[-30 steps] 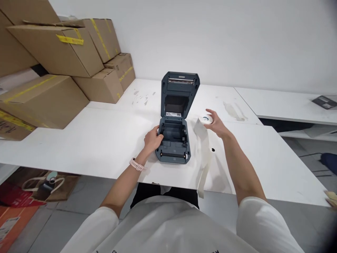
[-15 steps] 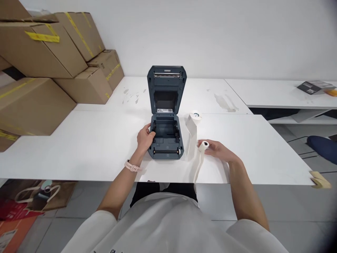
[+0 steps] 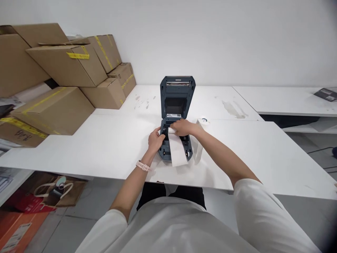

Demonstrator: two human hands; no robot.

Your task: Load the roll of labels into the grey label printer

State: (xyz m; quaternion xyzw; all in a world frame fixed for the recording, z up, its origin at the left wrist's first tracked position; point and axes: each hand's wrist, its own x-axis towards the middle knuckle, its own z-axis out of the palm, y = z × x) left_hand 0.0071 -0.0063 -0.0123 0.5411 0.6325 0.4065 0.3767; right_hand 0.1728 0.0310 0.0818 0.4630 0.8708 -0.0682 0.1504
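Note:
A dark grey label printer (image 3: 176,92) stands on the white table with its lid tilted up. My left hand (image 3: 156,139) grips the left wall of its base, thumb over the inner edge. Inside the base, my right hand (image 3: 182,127) is closed on a small roll of white label paper (image 3: 178,149). The loose strip hangs from the roll over the printer's front edge onto the table. My fingers hide most of the roll. A second, larger paper roll (image 3: 203,121) stands just right of the printer, its strip trailing toward me.
Cardboard boxes (image 3: 76,63) with yellow tape are stacked at the left. Behind the white table (image 3: 237,151) is a wall, and its front edge runs close to my body. A dark box (image 3: 326,94) lies at the far right. Bags (image 3: 63,193) stand on the floor at lower left.
My right hand has carried the small paper roll from the table leftward into the open printer. My left hand stays on the printer's left side. The view has shifted left.

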